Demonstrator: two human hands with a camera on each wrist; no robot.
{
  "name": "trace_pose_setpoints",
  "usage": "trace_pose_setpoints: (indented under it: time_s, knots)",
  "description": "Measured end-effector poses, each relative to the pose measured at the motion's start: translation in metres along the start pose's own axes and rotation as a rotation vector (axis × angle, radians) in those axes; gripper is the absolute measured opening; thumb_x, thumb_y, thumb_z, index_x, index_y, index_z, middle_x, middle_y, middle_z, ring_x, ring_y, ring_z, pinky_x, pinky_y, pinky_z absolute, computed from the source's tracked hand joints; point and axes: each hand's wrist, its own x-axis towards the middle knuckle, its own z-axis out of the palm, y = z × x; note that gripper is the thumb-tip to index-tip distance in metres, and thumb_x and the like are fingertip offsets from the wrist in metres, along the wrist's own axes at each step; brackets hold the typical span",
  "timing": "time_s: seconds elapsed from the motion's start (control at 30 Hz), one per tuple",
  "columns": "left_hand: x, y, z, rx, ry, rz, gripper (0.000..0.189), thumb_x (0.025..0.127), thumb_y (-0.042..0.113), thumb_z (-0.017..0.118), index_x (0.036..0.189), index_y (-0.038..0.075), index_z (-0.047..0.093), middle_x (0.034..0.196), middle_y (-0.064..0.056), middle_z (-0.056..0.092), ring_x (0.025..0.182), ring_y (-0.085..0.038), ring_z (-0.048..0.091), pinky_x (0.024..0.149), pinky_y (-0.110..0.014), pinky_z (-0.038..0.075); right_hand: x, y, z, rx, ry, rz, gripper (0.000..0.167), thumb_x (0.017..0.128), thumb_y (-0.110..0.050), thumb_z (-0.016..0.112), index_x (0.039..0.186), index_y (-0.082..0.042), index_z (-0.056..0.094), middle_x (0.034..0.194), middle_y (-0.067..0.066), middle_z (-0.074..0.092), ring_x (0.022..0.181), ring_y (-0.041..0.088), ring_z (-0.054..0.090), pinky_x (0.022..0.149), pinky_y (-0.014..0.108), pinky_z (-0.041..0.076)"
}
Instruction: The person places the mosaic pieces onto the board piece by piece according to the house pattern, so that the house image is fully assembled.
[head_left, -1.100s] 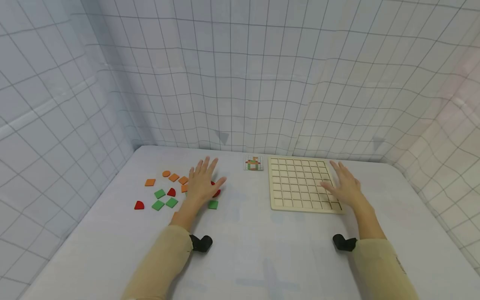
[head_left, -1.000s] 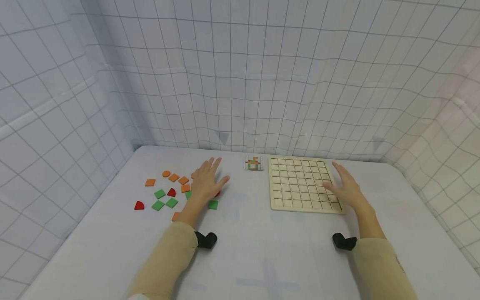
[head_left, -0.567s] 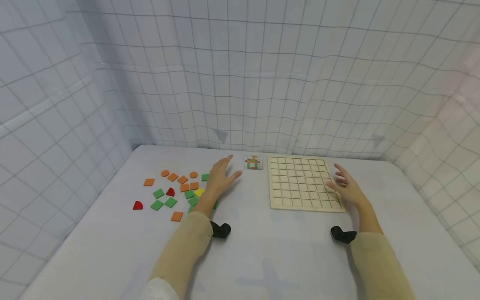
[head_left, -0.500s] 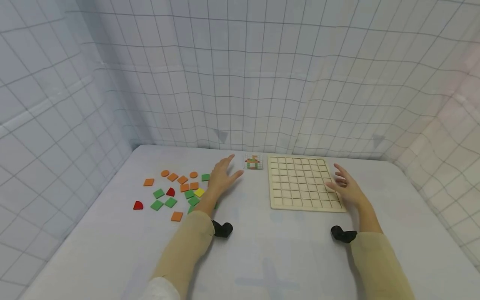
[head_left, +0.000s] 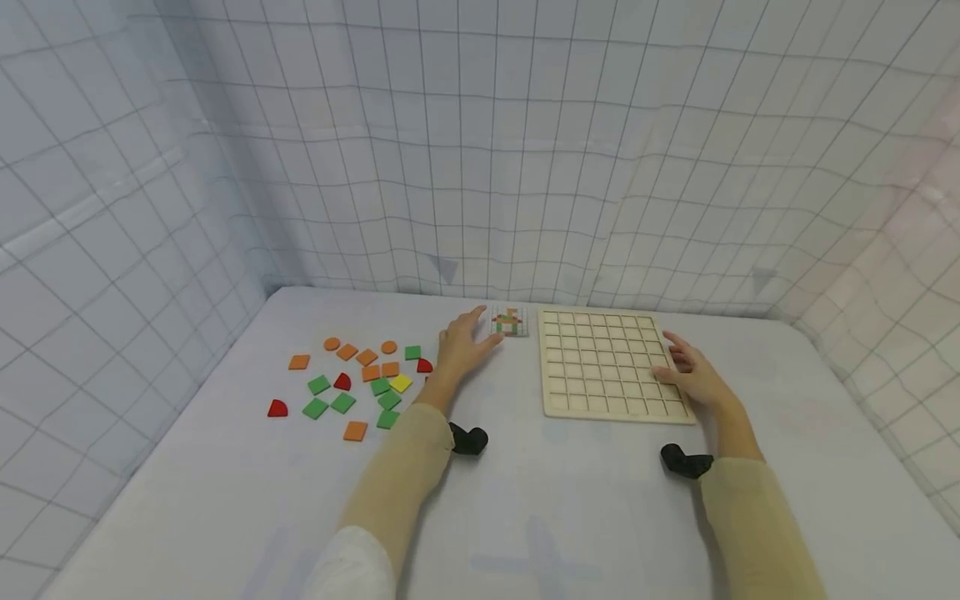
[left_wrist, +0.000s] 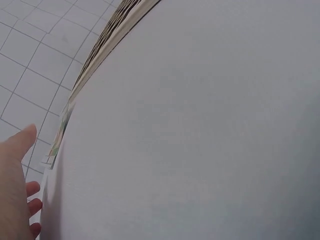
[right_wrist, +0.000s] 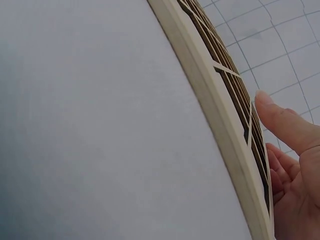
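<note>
the left grip (head_left: 462, 346), parted and empty, is just beside the small white patterned square card (head_left: 509, 321) at mid-frame, probably light, thin and stiff, best pinched by opposite edges, while the right grip (head_left: 699, 379), loosely parted, seems empty by the pale wooden grid board (head_left: 604, 367).

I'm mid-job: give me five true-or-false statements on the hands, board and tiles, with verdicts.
1. The left hand is by the pattern card. True.
2. The right hand is at the right edge of the grid board. True.
3. The grid board lies left of the pattern card. False: it lies right.
4. The yellow tile sits on the grid board. False: it lies on the table, left of it.
5. The leftmost loose tile is a red quarter-circle. True.
</note>
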Motion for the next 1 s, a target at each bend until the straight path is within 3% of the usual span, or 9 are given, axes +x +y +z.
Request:
trace_pose_setpoints:
  time_s: [0.2,0.57,1.0]
  knots:
    - [0.007,0.002,0.005,0.104,-0.061,-0.04,0.066,0.085,0.052,0.054,0.14,0.021,0.036,0.139,-0.009,0.041,0.125,-0.031,0.035,0.098,-0.048,0.024,-0.002,-0.002,-0.001,-0.045,-0.023,0.02,0.08,0.088,-0.028,0.061,0.147,-0.01,0.011,0.14,0.031,0.013,0.12,0.047,0.029,0.093,0.057,0.029]
    - [0.012,0.003,0.011,0.309,-0.069,-0.009,0.052,0.092,0.048,0.045,0.137,0.021,0.042,0.136,-0.005,0.041,0.124,-0.027,0.033,0.096,-0.045,0.027,-0.002,-0.002,0.0,-0.113,-0.031,0.037,0.076,0.089,-0.035,0.058,0.146,-0.006,0.016,0.142,0.032,0.009,0.121,0.053,0.026,0.094,0.061,0.026]
    - [0.011,0.004,0.014,0.345,-0.062,-0.029,0.044,0.094,0.043,0.043,0.134,0.023,0.048,0.132,-0.003,0.042,0.123,-0.026,0.033,0.092,-0.044,0.028,-0.002,-0.001,0.0,-0.126,-0.038,0.054,0.071,0.088,-0.035,0.059,0.142,-0.002,0.026,0.143,0.03,0.009,0.123,0.053,0.024,0.095,0.062,0.023]
